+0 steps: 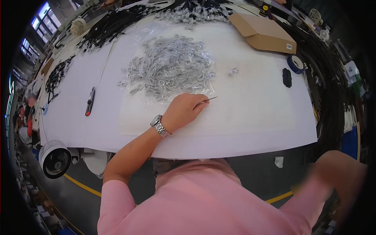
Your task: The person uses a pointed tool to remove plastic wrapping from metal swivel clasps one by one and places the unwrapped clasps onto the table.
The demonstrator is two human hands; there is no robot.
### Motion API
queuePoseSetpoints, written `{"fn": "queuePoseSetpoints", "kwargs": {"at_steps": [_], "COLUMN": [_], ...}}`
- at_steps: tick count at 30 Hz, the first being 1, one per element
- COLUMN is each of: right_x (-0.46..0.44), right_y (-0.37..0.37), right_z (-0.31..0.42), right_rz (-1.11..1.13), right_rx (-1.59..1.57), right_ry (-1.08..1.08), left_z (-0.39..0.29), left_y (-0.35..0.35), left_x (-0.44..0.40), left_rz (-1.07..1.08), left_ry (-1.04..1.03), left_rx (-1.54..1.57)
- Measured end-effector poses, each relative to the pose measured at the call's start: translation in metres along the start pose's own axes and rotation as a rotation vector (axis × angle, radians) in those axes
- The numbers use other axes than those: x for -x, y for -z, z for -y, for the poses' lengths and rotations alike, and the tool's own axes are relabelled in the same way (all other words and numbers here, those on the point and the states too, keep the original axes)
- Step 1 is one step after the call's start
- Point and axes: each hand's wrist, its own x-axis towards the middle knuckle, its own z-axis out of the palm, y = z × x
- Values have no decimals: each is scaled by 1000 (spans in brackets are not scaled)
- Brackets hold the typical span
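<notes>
gripping a thin, pointed, dark metal tool (pixel 212 98) between thumb and fingers, the left hand (pixel 186 109) is over the middle of a broad white-topped table (pixel 78 131), palm side down, with the tool's tip pointing out to the right. a silver metal wristwatch (pixel 159 125) circles that wrist. the right arm (pixel 340 166) is bent at the lower right, its hand outside the view, so i cannot tell what its grip is.

just beyond the left hand, near its knuckles, lies a wide heap of silver metal hooks and clear plastic (pixel 174 64); whether the hand touches it i cannot tell. to the right of the heap, a small silver metal piece (pixel 234 71) lies apart by itself. well to the left is a black-and-red box cutter (pixel 90 102), lying lengthwise away from the person.

on the right side are a dark blue roll of tape (pixel 296 64) and, just beside it, a black oblong object (pixel 287 78). a brown cardboard box (pixel 270 33) lies past them, near the far edge. bundles of long black strips (pixel 113 25) spread along the far left. a white round fan (pixel 57 161) with a dark grille is by the near left corner.
</notes>
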Motion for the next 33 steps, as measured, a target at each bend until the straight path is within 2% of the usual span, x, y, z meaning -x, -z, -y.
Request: {"fn": "queuePoseSetpoints", "kwargs": {"at_steps": [3,7,9,11,12,14,15,17,20,23,26,29,32,33], "right_x": [-4,-15,-16,-2,10,38,52,88,117,112,109,107,103,102], "right_y": [-7,-19,-26,-43,-56,-87,-100,-121,-141,-138,-135,-134,-133,-138], "right_z": [1,-7,-33,-72,-103,-166,-191,-241,-281,-290,-280,-268,-267,-263], "right_rz": [-23,-170,-317,-381,-285,19,175,345,464,685,638,208,-49,-127], "right_rx": [-38,-82,-78,-38,44,313,329,476,599,659,643,194,-328,-410], "right_ry": [18,0,-137,-390,-544,-601,-668,-487,-358,-560,-650,-1062,-1199,-1243], "left_z": [0,7,8,16,17,22,24,30,36,36,36,37,32,28], "left_y": [-1,-4,-15,-3,0,3,7,14,27,35,35,35,33,33], "left_x": [1,-3,22,-3,-6,-6,-10,-12,-10,-9,-7,-10,-13,-14], "left_rz": [30,-53,-43,-98,-97,-181,-217,-278,-333,-371,-377,-349,-300,-283], "left_ry": [56,-26,67,96,158,249,285,330,393,438,445,430,403,392], "left_rx": [-22,-7,102,184,251,402,473,610,768,865,889,874,791,748]}}
